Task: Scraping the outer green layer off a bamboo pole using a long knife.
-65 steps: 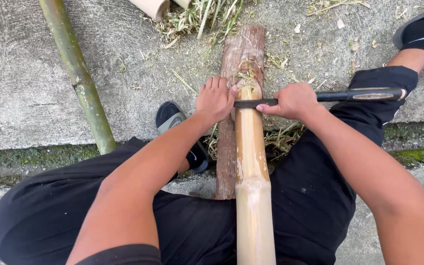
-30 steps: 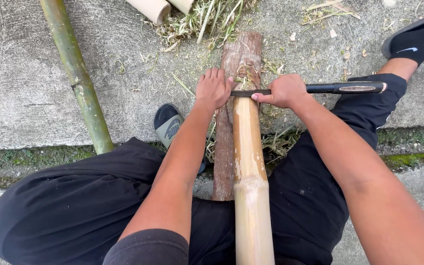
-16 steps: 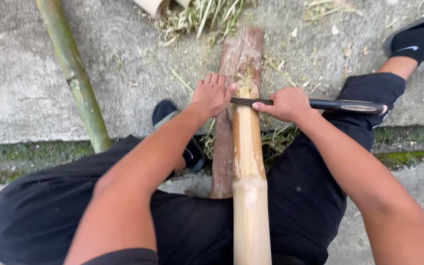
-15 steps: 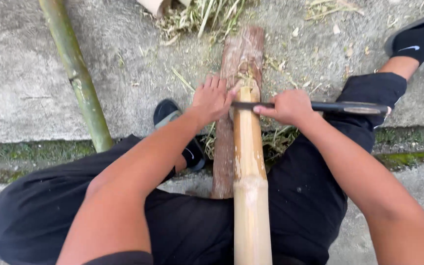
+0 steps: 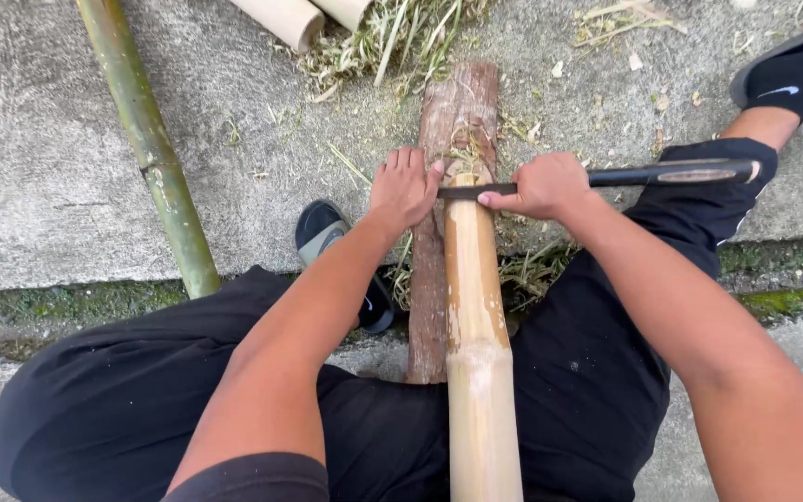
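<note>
Head view: the person sits on the concrete ground [image 5: 67, 167] with a yellow bamboo pole [image 5: 476, 307] running from 6 o'clock up toward the centre, its far end resting on a reddish wooden log [image 5: 453, 121] that lies lengthwise beneath it. The right hand [image 5: 536, 186] is closed around the handle of a dark blade [image 5: 625, 175], which lies crosswise over the pole's far end, its long end reaching toward 3 o'clock over the right knee. The left hand [image 5: 406, 186] lies flat, fingers extended toward 12 o'clock, pressing on the blade's tip and the log just left of the pole; it grips nothing, it bears down.

As a judgement, the step in hand is setting the blade into the end of the pole to split it. The next move would call for even downward pressure from both hands, the blade kept centred on the pole's end and the pole steady between the legs, with the left fingers kept away from the edge.

At 10 o'clock a green bamboo stalk [image 5: 151, 149] lies well apart. Two cut pale sections [image 5: 281, 17] sit at 12 o'clock beside a heap of fibrous shavings [image 5: 401, 37]. A black shoe [image 5: 327, 242] shows near the left wrist; another shoe [image 5: 792, 74] is at 2 o'clock.
</note>
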